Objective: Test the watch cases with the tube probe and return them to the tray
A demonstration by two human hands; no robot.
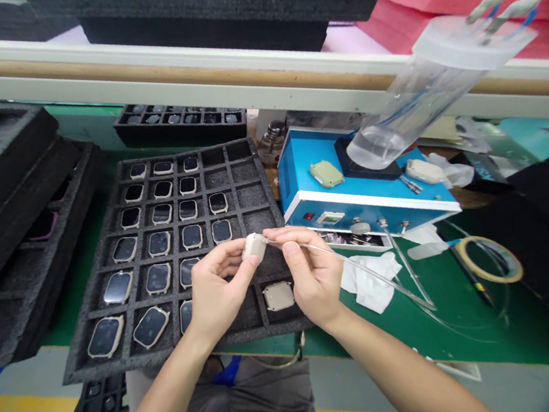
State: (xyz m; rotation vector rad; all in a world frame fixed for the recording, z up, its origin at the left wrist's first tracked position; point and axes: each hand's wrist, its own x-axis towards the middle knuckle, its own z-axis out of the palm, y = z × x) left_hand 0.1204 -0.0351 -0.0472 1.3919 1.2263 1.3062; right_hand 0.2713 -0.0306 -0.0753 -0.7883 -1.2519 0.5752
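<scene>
Between the fingers and thumb of my left hand [222, 288] is a beige smartwatch case [254, 246], held on edge above the foam tray [229, 327]. My right hand [314, 271] pinches a thin clear tube [361, 266]; the tube's tip meets the right side of the case, though exact contact is too small to tell. Several smartwatches [158, 243] with dark screens lie face up in the tray's compartments. One beige case [279, 295] lies back up in a compartment below my right hand.
Right of the tray stands a blue machine [366, 189] with a clear cylinder [406, 105] and a green case [326, 173] on top. White tissue [372, 281] and a tape roll [489, 259] lie on the green mat. Stacked foam trays [9, 190] rise at left.
</scene>
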